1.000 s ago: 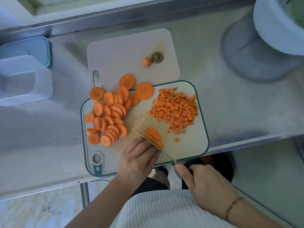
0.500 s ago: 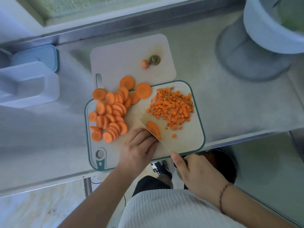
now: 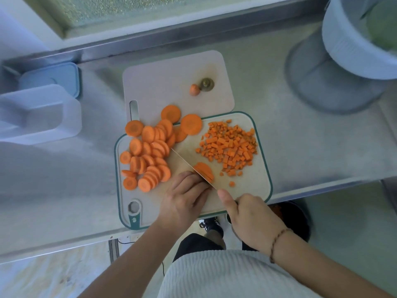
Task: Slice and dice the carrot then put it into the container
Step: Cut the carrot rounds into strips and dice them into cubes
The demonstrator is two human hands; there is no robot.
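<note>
On the green-rimmed cutting board [image 3: 261, 186] lie a heap of round carrot slices [image 3: 148, 153] on the left and a pile of diced carrot [image 3: 229, 147] on the right. Between them sits a small stack of slices [image 3: 205, 171], cut into strips. My left hand [image 3: 184, 198] presses curled fingertips on that stack's near side. My right hand [image 3: 251, 216] grips the handle of a knife [image 3: 184, 163], thumb along its spine, blade down through the stack. A clear plastic container [image 3: 36, 115] stands at the far left with its blue lid [image 3: 53, 79] behind it.
A second pale board [image 3: 171, 82] lies behind, holding two carrot ends [image 3: 202, 87]. A white ribbed bowl [image 3: 352, 44] on a grey stand sits at the back right. The steel counter's front edge runs just below the board; a dark bin [image 3: 290, 218] stands beneath it.
The knife has shifted further forward across the stack, its tip now reaching the slice heap. My left hand stays on the stack. The camera view has moved slightly.
</note>
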